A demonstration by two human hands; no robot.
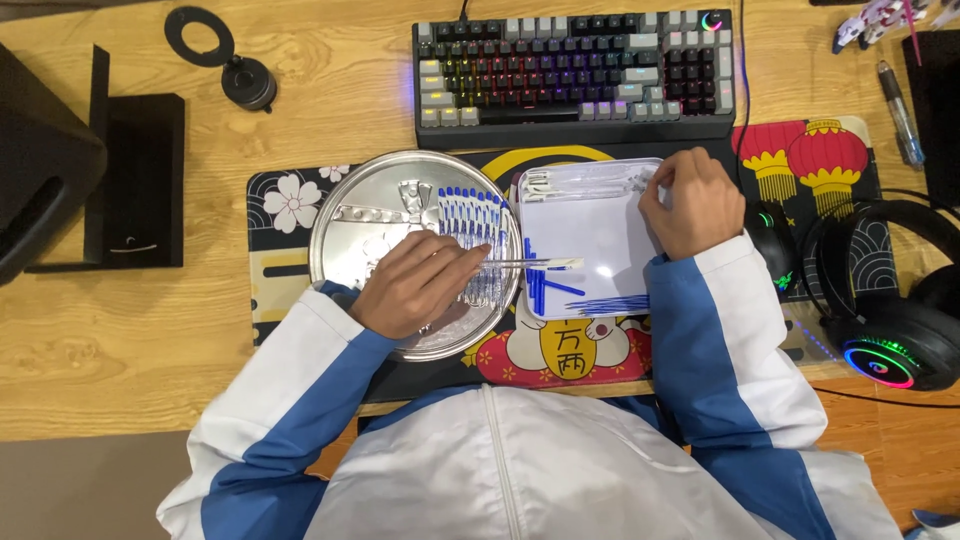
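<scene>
Two hands are working by our white tray (590, 235): left hand (415, 285) pinching a clear pen tube (535, 264) steady, right hand (695, 200) curled, fingers closed on the tray's tubes (585, 182).

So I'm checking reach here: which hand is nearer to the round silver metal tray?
Left. The left hand lies over the round silver metal tray, at its lower right part. The right hand is off to the side, at the white rectangular tray's upper right corner.

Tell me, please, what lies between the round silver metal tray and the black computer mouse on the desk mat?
In the head view, the white rectangular tray lies between the round silver metal tray and the black computer mouse, with the right hand resting on its far corner.
</scene>
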